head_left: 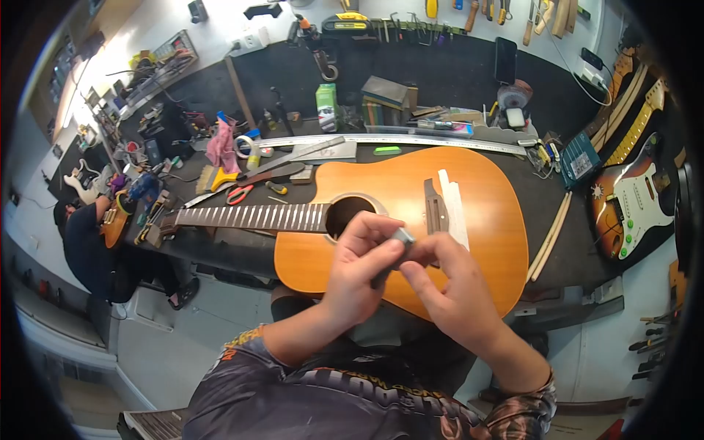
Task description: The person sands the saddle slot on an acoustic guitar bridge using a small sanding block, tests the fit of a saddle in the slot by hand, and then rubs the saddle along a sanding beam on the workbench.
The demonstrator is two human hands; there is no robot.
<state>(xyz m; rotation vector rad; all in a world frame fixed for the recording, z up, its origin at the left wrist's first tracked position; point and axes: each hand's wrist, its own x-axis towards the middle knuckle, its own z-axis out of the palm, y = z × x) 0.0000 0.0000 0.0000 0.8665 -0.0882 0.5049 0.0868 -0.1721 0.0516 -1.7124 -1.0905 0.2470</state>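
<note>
Over the acoustic guitar's soundhole, my left hand (355,268) grips a small dark block with a grey end (402,236) between thumb and fingers. My right hand (458,297) is close beside it, thumb and index fingertips drawn near each other at the block. Whether something tiny is between those fingertips I cannot make out. Beneath both hands lies the acoustic guitar (484,191), face up, neck to the left, with no strings visible. On its top sit the bridge (435,207) and pale strips (455,205), partly hidden by my right hand.
Red-handled cutters (240,194), a brush (217,178) and a long metal ruler (433,141) lie behind the guitar. A sunburst electric guitar (636,205) stands at right, near two wooden sticks (550,237). At far left, another person (92,235) works on a guitar body.
</note>
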